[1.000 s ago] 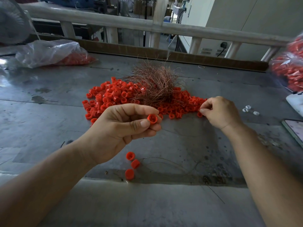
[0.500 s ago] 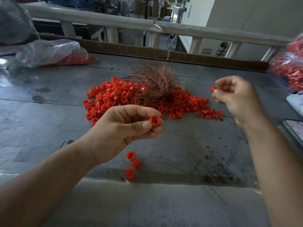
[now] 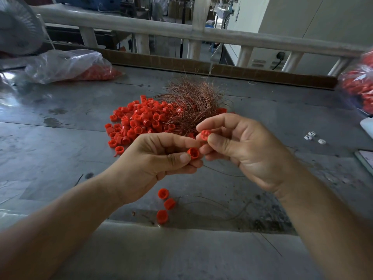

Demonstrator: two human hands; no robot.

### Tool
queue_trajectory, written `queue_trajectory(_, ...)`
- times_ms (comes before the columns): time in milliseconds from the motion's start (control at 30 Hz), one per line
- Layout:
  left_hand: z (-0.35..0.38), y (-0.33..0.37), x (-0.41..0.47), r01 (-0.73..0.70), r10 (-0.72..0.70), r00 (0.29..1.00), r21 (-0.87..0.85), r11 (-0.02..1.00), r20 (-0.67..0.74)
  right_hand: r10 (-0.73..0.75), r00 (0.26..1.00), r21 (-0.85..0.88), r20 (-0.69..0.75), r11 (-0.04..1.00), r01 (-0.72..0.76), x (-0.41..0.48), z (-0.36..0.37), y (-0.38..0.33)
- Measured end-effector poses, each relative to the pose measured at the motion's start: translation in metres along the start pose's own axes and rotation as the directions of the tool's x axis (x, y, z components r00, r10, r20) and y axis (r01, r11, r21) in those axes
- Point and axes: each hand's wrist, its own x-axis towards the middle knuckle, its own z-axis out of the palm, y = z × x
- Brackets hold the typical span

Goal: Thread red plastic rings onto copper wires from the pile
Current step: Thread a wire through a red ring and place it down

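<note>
Two hands, each pinching a red ring, over the grey metal tabletop (image 3: 60,148)

The left hand (image 3: 157,164) has its grip closed on a small red plastic ring (image 3: 193,153), held at the tips of thumb and forefinger with its hollow end turned up. The right hand (image 3: 248,150) grips a second red ring (image 3: 205,135) the same way, just above and to the right of the first; whether the two rings touch cannot be told. Behind both hands the pile of red plastic rings (image 3: 137,122) lies on the tabletop, with a tangled bundle of thin copper wires (image 3: 193,100) resting on its right part. Three loose red rings (image 3: 169,204) lie in a short row below the left hand, near the front edge, beside a few stray wire strands (image 3: 222,173). A clear plastic bag (image 3: 68,64) holding more red pieces lies far left
</note>
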Motion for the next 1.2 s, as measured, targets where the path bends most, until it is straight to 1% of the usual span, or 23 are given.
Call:
queue_trajectory(67, 0.000, 0.000, 0.000, -0.006, 0.006, 1.000, 0.009, 1.000, 0.008, 0.013, 1.000, 0.036, -0.015, 0.999, -0.013, 0.001, -0.001, 0.003)
queue_trajectory(133, 0.000, 0.000, 0.000, -0.015, 0.015, 1.000, 0.016, 1.000, 0.012, 0.006, 1.000, 0.035, -0.030, 0.999, -0.005, 0.002, -0.002, 0.004)
queue_trajectory(300, -0.001, 0.001, 0.000, -0.029, 0.030, 0.999, 0.044, 0.999, -0.020, -0.023, 0.998, -0.044, -0.059, 0.999, 0.021, 0.002, 0.001, 0.004)
queue_trajectory(500, -0.001, 0.002, 0.000, -0.031, 0.031, 0.999, 0.043, 0.999, -0.010, -0.051, 0.994, -0.080, -0.098, 0.996, 0.043, 0.001, 0.001, 0.003)
queue_trajectory(633, -0.002, 0.001, 0.001, -0.021, 0.022, 0.999, 0.014, 1.000, -0.042, -0.071, 0.992, -0.093, -0.107, 0.994, 0.061, 0.000, 0.002, 0.002)
queue_trajectory(733, -0.001, 0.001, 0.001, -0.025, 0.027, 0.998, 0.024, 0.999, -0.054, -0.090, 0.989, -0.116, -0.121, 0.990, 0.076, 0.000, 0.005, 0.003)
queue_trajectory(1033, 0.002, 0.001, 0.002, -0.041, 0.044, 0.990, 0.023, 0.999, -0.131, -0.227, 0.967, -0.330, -0.115, 0.927, 0.178, -0.001, 0.014, 0.006)
queue_trajectory(1200, 0.002, 0.000, 0.001, -0.042, 0.052, 0.988, 0.072, 0.997, -0.145, -0.293, 0.949, -0.505, -0.117, 0.840, 0.197, -0.003, 0.017, 0.009)
